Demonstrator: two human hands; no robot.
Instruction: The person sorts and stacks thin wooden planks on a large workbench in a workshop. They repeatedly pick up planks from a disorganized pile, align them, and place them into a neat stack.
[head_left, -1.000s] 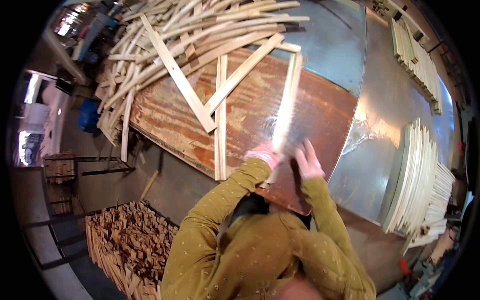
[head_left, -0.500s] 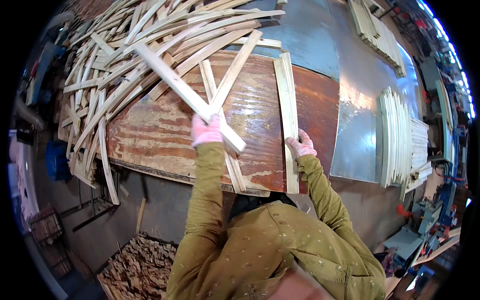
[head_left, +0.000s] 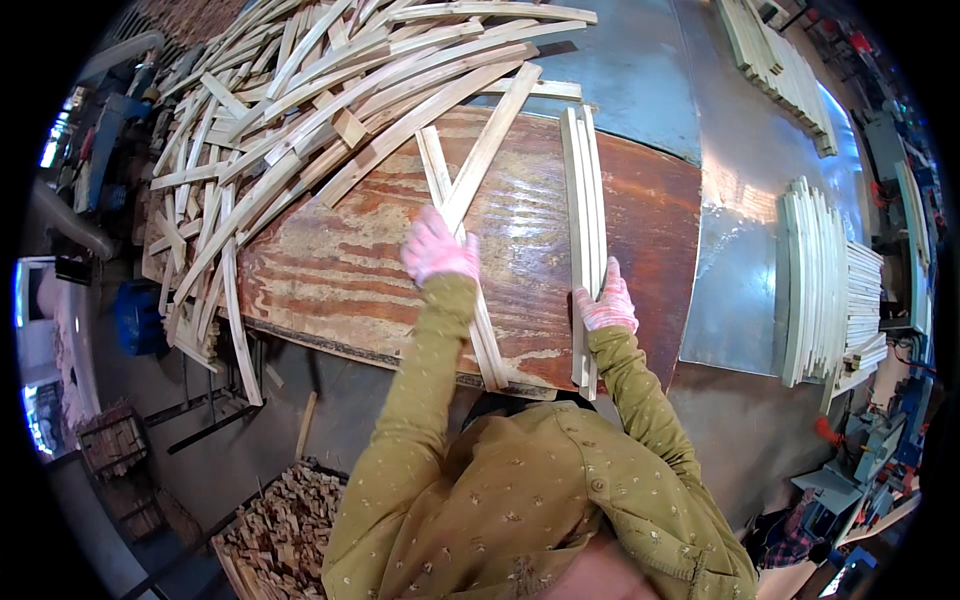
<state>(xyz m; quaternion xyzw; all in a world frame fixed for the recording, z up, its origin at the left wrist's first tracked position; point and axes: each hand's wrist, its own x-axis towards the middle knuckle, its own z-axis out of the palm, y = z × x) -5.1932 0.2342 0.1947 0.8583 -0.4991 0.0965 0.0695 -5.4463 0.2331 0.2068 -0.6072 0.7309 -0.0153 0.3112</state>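
Observation:
My left hand (head_left: 440, 248), in a pink and white glove, is over two crossed pale wooden strips. Its fingers and thumb look apart, around the lower end of the slanted strip (head_left: 492, 140); any contact is unclear. Beneath that strip lies the other one (head_left: 484, 335), its lower end by the table's near edge. To the right, my similarly gloved right hand (head_left: 608, 300) grips a few wooden strips (head_left: 585, 210) side by side. Its thumb lies across them and the fingers run along their right side. The strips lie lengthwise on the worn brown plywood tabletop (head_left: 350, 270).
A tangled heap of wooden strips (head_left: 300, 120) covers the far left. Neat rows of strips (head_left: 815, 285) and another stack (head_left: 785, 75) lie on the metal sheet (head_left: 730, 290) at right. A crate of short offcuts (head_left: 285, 525) stands on the floor, lower left.
The long diagonal strip has left my left hand, which now hovers at the crossed strips with fingers apart. The group at my right hand looks wider. The view has shifted slightly.

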